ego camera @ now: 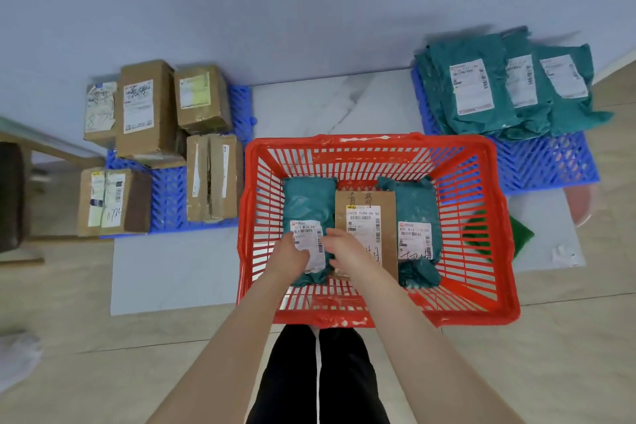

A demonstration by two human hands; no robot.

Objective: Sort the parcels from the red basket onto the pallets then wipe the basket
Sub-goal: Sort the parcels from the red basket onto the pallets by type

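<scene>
- The left hand is laid on the near end of a teal mailer bag inside the red basket; a grip cannot be told.
- The right hand is held loosely spread at that bag's right edge.
- A cardboard parcel lies just right of it.
- Cardboard boxes are stacked on a blue pallet left of the hands.

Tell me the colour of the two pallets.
Left pallet and right pallet are blue; head view.
</scene>
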